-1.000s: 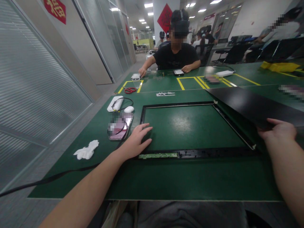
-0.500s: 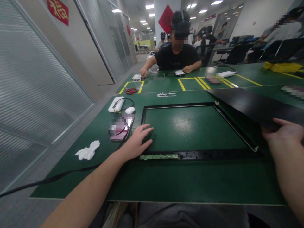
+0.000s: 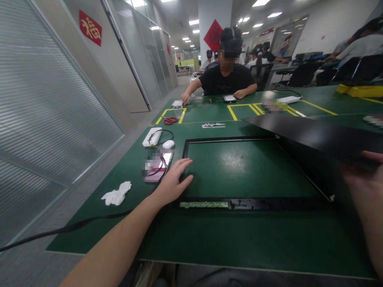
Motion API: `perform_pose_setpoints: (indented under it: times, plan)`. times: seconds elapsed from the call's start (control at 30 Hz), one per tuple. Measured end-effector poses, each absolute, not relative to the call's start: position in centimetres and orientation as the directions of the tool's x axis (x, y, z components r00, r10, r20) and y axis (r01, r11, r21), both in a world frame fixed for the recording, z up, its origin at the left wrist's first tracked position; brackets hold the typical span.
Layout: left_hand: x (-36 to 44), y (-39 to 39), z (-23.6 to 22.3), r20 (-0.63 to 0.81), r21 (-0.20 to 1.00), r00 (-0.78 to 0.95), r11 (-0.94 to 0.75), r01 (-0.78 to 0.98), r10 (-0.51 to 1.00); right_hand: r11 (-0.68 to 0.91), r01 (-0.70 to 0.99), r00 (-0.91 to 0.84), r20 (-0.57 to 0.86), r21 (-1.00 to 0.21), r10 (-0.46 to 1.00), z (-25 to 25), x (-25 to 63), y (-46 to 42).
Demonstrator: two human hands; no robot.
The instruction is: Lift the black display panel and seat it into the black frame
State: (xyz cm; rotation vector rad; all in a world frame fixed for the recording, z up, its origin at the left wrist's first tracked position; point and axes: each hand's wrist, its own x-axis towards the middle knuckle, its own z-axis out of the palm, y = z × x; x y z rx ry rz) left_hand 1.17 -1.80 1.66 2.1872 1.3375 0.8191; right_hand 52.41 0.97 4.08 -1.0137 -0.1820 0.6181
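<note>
A black rectangular frame [image 3: 269, 203], like a monitor bezel, lies flat on the green table [image 3: 209, 239]. Along its near side runs a narrow green circuit board [image 3: 204, 204]. My left hand [image 3: 176, 179] is at the frame's left side, fingers apart and holding nothing; whether it touches the frame I cannot tell. At the right, my right hand [image 3: 366, 175] grips a thin dark flat panel [image 3: 311, 133] by its near edge. The panel is raised and tilted over the frame's right side and hides part of it.
Left of the frame are a phone [image 3: 160, 165], a white mouse-like object [image 3: 168, 144], a white power bank [image 3: 152, 136] with a cable and a crumpled tissue [image 3: 116, 194]. Red-handled scissors [image 3: 170, 120] and small white strips [image 3: 213, 125] lie farther off. A person [image 3: 229, 79] sits opposite.
The dark panel has moved left and now covers more of the frame's right side. My left hand stays by the frame's left side. The whole view has shifted slightly.
</note>
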Motion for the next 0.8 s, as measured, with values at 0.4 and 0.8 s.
perform_pose_setpoints:
  times: [0.4, 0.8]
  plan:
    - [1.8, -1.5, 4.2, -0.178, 0.887, -0.020, 0.152, -0.437, 0.984, -0.037, -0.001, 0.657, -0.028, -0.999, 0.753, 4.7, 51.9, -0.7]
    - [1.5, -1.8, 4.5, -0.172, 0.910, 0.060, 0.182, -0.372, 0.983, -0.214, -0.001, 0.419, -0.195, -0.977, 0.887, 5.5, 48.3, -1.1]
